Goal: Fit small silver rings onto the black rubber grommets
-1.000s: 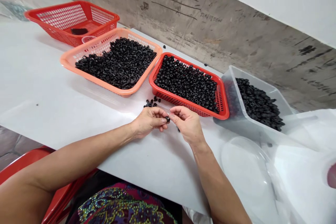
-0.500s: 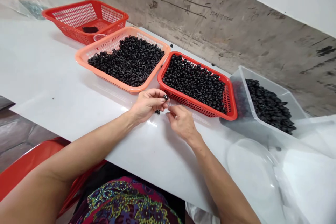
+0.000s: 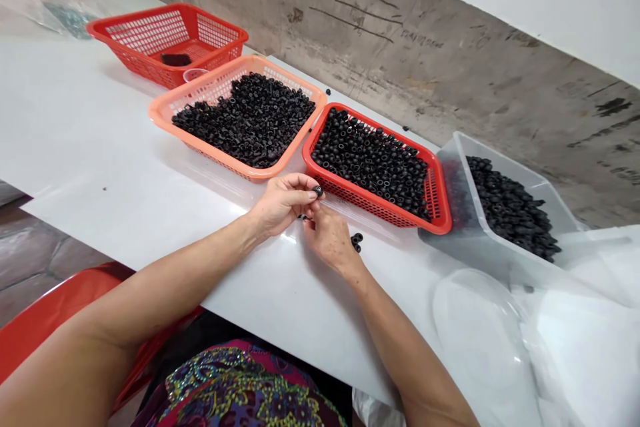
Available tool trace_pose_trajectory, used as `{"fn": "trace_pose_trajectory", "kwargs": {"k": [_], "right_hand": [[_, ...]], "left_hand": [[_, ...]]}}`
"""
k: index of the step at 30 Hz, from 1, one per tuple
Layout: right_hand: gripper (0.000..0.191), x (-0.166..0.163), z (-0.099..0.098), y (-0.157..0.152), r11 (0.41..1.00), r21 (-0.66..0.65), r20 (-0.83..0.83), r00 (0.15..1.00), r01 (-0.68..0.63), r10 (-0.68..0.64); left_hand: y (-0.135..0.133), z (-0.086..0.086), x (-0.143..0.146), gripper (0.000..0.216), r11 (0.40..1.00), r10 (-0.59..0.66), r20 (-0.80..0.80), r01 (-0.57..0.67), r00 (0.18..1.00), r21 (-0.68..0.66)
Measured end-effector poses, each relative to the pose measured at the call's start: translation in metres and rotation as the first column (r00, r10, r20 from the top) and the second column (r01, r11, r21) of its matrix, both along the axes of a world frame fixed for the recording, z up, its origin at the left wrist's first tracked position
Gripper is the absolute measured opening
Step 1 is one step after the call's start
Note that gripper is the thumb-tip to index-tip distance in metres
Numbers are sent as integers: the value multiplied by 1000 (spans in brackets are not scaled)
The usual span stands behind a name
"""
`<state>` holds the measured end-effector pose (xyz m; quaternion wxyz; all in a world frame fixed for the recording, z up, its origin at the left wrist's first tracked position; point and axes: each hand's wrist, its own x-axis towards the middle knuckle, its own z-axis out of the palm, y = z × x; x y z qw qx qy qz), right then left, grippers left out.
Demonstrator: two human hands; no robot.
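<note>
Between thumb and forefinger, my left hand [image 3: 283, 202] pinches a small black round part [image 3: 317, 191] with a hole in its end. My right hand [image 3: 329, 235] is close against the left one, its fingers bent together over the table; whatever is in them is hidden. Several loose black ring-like parts [image 3: 357, 242] lie on the white table [image 3: 280, 307] just right of my right hand. A few dark bits [image 3: 303, 217] show under the left fingers. Right behind my hands stands a red basket [image 3: 370, 203] full of round black parts with holes.
An orange basket [image 3: 215, 155] of smaller black pieces stands at left, and beyond it a red basket [image 3: 130, 57] holds one dark item. To the right is a clear bin [image 3: 470, 240] of black parts, near a clear round lid [image 3: 480, 327]. A bare wall [image 3: 450, 73] runs behind.
My right hand has moved left and slightly down, now overlapping the left fingers. The loose black parts on the table beside it have come into sight. The left hand keeps its pinch.
</note>
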<state>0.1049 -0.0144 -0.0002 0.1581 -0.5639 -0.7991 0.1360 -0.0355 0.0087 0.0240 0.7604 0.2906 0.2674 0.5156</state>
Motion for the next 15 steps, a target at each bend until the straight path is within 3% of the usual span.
{"fn": "trace_pose_trajectory", "kwargs": {"k": [3,7,11,15], "right_hand": [[14,11,14,-6,996,-94,-184,983,-3,-15],[3,38,31,-22,926,-374,-428,879,41,-211],[22,65,29,-42,850,-525,-656,653,-36,-378],[21,73,21,-53,818,-571,-757,426,-63,-495]], "left_hand": [[-1,-3,2,18,999,-49,-4,49,999,13],[-6,-8,7,21,991,-134,-18,134,991,-2],[-16,-17,17,23,969,-243,-56,240,968,-51],[-26,-23,26,22,942,-334,-134,327,933,-76]]}}
